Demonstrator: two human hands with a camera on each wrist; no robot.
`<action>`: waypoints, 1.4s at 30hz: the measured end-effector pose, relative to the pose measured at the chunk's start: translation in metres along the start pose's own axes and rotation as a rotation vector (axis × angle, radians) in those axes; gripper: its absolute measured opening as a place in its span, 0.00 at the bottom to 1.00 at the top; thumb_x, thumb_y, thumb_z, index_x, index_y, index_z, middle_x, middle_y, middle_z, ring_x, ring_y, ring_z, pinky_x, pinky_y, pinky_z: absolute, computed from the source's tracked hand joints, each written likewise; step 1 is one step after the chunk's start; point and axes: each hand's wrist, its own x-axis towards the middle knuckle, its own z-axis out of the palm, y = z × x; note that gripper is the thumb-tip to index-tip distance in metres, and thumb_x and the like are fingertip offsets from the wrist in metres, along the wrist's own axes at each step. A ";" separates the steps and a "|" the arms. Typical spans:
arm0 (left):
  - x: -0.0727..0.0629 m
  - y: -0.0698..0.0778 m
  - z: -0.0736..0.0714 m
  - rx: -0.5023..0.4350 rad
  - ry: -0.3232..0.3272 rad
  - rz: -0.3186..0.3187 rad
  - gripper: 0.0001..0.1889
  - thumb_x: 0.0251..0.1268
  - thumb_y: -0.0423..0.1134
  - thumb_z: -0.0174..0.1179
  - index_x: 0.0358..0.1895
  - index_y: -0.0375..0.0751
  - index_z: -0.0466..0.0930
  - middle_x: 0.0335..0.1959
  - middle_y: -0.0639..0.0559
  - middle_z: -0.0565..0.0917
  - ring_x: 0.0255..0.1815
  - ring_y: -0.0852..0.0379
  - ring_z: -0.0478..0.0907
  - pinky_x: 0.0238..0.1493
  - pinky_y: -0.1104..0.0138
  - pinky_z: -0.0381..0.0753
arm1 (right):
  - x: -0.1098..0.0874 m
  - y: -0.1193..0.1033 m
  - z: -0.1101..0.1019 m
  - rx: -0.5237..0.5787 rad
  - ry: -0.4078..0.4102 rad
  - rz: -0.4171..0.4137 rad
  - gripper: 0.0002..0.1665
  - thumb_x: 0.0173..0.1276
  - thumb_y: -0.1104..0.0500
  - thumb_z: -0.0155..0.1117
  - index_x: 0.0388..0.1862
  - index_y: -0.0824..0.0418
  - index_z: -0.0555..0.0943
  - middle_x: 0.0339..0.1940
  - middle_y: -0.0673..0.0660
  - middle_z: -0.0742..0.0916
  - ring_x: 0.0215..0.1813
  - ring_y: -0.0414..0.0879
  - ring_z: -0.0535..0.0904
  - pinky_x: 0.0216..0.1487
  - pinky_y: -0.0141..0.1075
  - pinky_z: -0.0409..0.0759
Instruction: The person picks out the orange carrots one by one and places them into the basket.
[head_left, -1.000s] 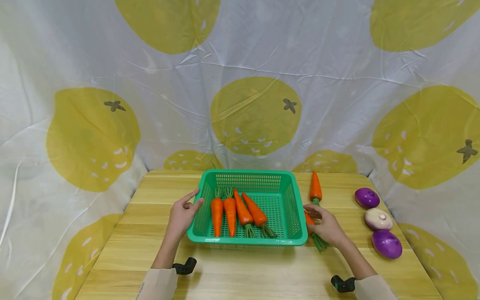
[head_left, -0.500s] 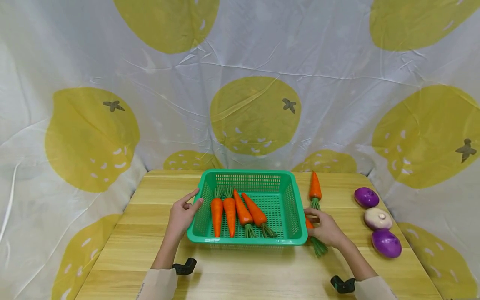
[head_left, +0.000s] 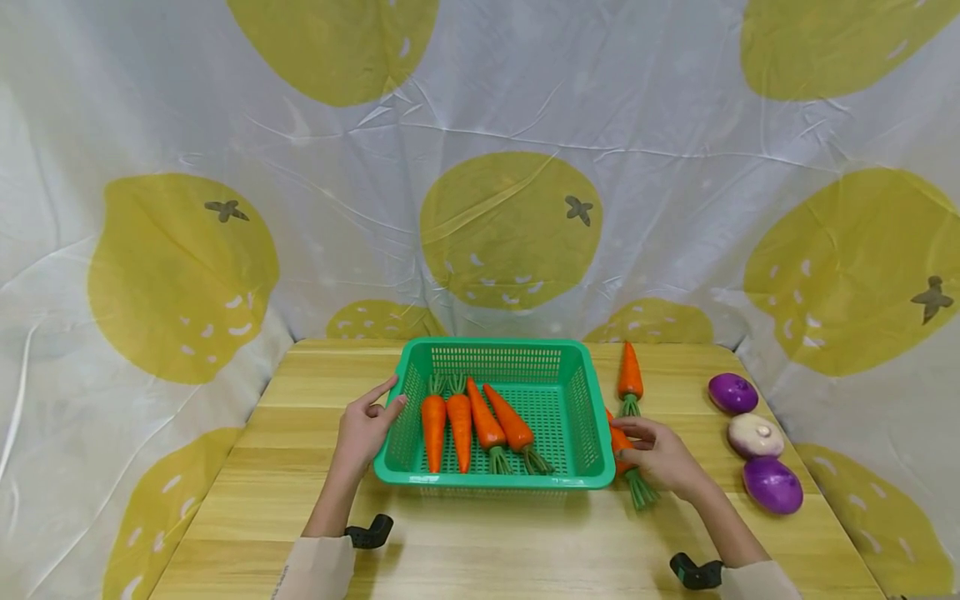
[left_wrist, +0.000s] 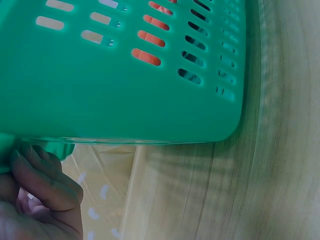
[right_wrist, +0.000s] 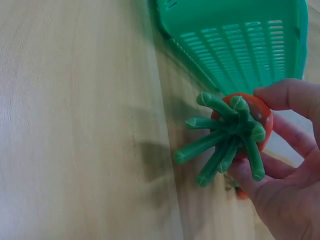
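Note:
My left hand (head_left: pixel 362 433) grips the left rim of a green perforated basket (head_left: pixel 495 481); its curled fingers (left_wrist: pixel 47 185) show at that rim in the left wrist view. Several carrots lie inside on the left and middle, one being the leftmost carrot (head_left: pixel 433 433). Just right of the basket, my right hand (head_left: pixel 663 457) pinches another carrot (head_left: pixel 618 435) between thumb and fingers. The right wrist view shows this carrot's green stalks (right_wrist: pixel 232 132) pointing toward the camera, with a shadow apart from it on the table. Part of its body is behind the fingers.
A loose carrot (head_left: pixel 630 371) lies on the wooden table (head_left: pixel 480 550) behind the right hand. Along the right edge sit a purple round vegetable (head_left: pixel 733 393), a whitish one (head_left: pixel 754 437) and another purple one (head_left: pixel 773 486). A lemon-print cloth (head_left: pixel 510 233) hangs behind.
My right hand has closed on the carrot beside the basket and shifted slightly right, so more of the carrot's orange body shows. The left hand and basket stay put.

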 end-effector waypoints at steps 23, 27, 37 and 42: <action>0.003 0.001 -0.002 -0.028 -0.010 -0.008 0.26 0.71 0.51 0.66 0.71 0.62 0.77 0.13 0.59 0.65 0.11 0.62 0.55 0.15 0.70 0.56 | -0.006 -0.033 -0.039 0.132 0.090 -0.042 0.32 0.75 0.58 0.66 0.75 0.64 0.71 0.71 0.74 0.76 0.70 0.71 0.74 0.54 0.27 0.80; 0.003 0.001 -0.002 -0.029 -0.015 -0.011 0.26 0.71 0.52 0.66 0.71 0.62 0.77 0.12 0.59 0.65 0.11 0.62 0.55 0.15 0.70 0.57 | -0.004 -0.044 -0.040 0.140 0.085 -0.037 0.34 0.75 0.56 0.66 0.76 0.62 0.70 0.73 0.72 0.74 0.72 0.71 0.71 0.55 0.25 0.78; 0.003 -0.001 -0.001 -0.028 -0.011 -0.022 0.25 0.72 0.50 0.66 0.71 0.63 0.77 0.12 0.58 0.65 0.11 0.62 0.56 0.15 0.69 0.57 | 0.008 -0.070 -0.028 0.150 0.093 -0.082 0.34 0.74 0.55 0.68 0.75 0.59 0.71 0.71 0.69 0.76 0.71 0.67 0.72 0.57 0.24 0.77; 0.001 -0.002 0.001 -0.010 0.000 -0.024 0.25 0.72 0.50 0.67 0.71 0.64 0.77 0.12 0.56 0.65 0.11 0.60 0.55 0.14 0.70 0.56 | 0.015 -0.081 -0.018 0.208 0.071 -0.089 0.34 0.73 0.57 0.68 0.75 0.60 0.71 0.72 0.70 0.76 0.70 0.69 0.73 0.55 0.29 0.82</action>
